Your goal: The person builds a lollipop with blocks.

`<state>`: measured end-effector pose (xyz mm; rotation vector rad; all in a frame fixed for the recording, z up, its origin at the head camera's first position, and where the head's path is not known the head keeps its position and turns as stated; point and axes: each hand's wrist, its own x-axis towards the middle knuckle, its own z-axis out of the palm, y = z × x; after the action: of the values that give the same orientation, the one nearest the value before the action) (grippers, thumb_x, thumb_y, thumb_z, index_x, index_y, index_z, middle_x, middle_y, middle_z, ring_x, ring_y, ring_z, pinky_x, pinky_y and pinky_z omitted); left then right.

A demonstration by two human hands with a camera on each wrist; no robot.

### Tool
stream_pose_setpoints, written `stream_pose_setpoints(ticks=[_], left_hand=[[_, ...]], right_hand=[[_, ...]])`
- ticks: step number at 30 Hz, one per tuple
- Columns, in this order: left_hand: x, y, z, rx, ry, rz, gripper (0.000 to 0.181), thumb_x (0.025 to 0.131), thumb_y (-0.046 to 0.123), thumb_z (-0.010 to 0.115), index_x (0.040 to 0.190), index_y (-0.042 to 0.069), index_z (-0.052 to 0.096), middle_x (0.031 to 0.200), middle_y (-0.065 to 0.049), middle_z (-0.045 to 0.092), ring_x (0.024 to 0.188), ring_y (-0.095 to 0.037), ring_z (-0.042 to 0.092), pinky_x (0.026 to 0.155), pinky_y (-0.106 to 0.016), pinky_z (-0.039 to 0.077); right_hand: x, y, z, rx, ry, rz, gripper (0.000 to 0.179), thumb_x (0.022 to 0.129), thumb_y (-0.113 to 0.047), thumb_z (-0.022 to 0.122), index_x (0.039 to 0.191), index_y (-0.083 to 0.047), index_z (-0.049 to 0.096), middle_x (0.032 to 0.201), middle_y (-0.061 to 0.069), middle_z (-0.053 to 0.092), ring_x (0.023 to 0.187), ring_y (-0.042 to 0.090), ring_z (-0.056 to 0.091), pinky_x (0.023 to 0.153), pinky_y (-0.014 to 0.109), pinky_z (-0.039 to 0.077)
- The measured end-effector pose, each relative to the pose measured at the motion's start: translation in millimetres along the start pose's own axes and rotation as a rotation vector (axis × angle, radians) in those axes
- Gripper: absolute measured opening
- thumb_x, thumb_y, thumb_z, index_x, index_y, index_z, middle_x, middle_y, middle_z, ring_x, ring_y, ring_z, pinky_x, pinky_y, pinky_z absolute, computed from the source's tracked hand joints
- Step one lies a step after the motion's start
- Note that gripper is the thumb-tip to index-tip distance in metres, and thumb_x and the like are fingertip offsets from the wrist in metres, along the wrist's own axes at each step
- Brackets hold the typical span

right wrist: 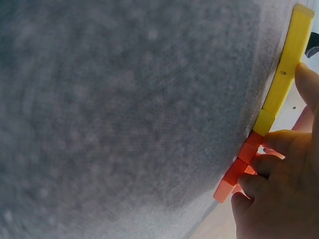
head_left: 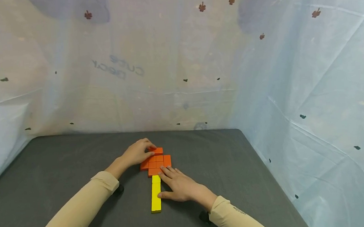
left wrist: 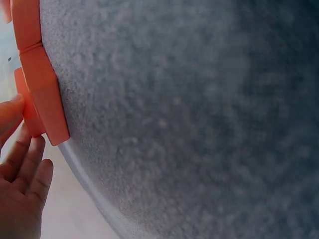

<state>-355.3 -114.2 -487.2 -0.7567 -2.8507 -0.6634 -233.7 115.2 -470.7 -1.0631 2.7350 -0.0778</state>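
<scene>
Orange wooden blocks [head_left: 155, 164] lie flat and packed together on the dark table. At their far end, my left hand [head_left: 137, 154] pinches an orange block [head_left: 158, 151] between thumb and fingers; its left part is hidden under the fingers. Below the orange group, a short yellow block [head_left: 155, 179] and a long yellow block [head_left: 155, 198] form a straight strip toward me. My right hand [head_left: 182, 187] lies along the right side with fingers extended. Its fingertips touch the lowest orange blocks, and its thumb rests against the long yellow block [right wrist: 290, 62] in the right wrist view.
The dark grey cloth-covered table [head_left: 221, 160] extends around the blocks on all sides. A translucent plastic sheet [head_left: 171, 57] with leaf prints hangs behind the table and along its right side. Dark wrist devices [head_left: 204, 217] sit under both sleeves.
</scene>
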Motion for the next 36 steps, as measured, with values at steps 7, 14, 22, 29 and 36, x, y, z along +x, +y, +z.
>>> stream_pose_setpoints(ticks=[7, 14, 22, 29, 36], left_hand=[[-2.0, 2.1, -0.7, 0.007, -0.015, 0.007, 0.026, 0.090, 0.029, 0.068, 0.114, 0.019, 0.070, 0.111, 0.000, 0.061, 0.097, -0.019, 0.060, 0.083, -0.041, 0.052], [-3.7, 1.1, -0.9, 0.003, -0.076, -0.015, 0.025, 0.093, 0.024, 0.065, 0.116, 0.018, 0.069, 0.115, -0.003, 0.060, 0.101, -0.022, 0.060, 0.085, -0.043, 0.052], [-5.0, 3.9, -1.1, -0.005, -0.081, -0.018, 0.025, 0.092, 0.023, 0.065, 0.117, 0.017, 0.069, 0.116, -0.003, 0.060, 0.103, -0.022, 0.060, 0.088, -0.043, 0.051], [-5.6, 6.2, 0.2, 0.001, -0.081, -0.012, 0.026, 0.092, 0.022, 0.065, 0.117, 0.015, 0.068, 0.118, -0.005, 0.059, 0.105, -0.023, 0.059, 0.090, -0.044, 0.051], [-9.1, 7.2, -4.4, 0.002, -0.043, -0.008, 0.032, 0.092, 0.026, 0.065, 0.122, 0.015, 0.066, 0.127, -0.007, 0.055, 0.114, -0.027, 0.056, 0.094, -0.047, 0.048]], right_hand=[[-0.4, -1.8, -1.7, 0.002, -0.003, 0.000, 0.081, 0.092, -0.069, 0.035, 0.155, -0.020, 0.017, 0.162, 0.001, 0.006, 0.149, 0.022, 0.009, 0.119, 0.044, 0.018], [-0.2, -2.8, -2.0, 0.005, -0.006, -0.004, 0.081, 0.092, -0.068, 0.037, 0.155, -0.020, 0.018, 0.162, 0.002, 0.008, 0.149, 0.023, 0.010, 0.119, 0.044, 0.018], [-0.3, -1.6, -0.9, 0.005, -0.008, -0.002, 0.081, 0.092, -0.068, 0.036, 0.155, -0.021, 0.018, 0.162, 0.000, 0.008, 0.149, 0.022, 0.010, 0.119, 0.045, 0.018], [-1.6, 0.9, 0.1, -0.002, -0.008, 0.001, 0.080, 0.092, -0.069, 0.034, 0.155, -0.022, 0.018, 0.162, 0.000, 0.009, 0.149, 0.021, 0.009, 0.119, 0.048, 0.016], [0.3, 3.1, 1.5, -0.067, 0.042, 0.029, 0.085, 0.089, -0.073, 0.032, 0.155, -0.023, 0.013, 0.162, -0.002, 0.007, 0.149, 0.020, 0.008, 0.119, 0.047, 0.014]])
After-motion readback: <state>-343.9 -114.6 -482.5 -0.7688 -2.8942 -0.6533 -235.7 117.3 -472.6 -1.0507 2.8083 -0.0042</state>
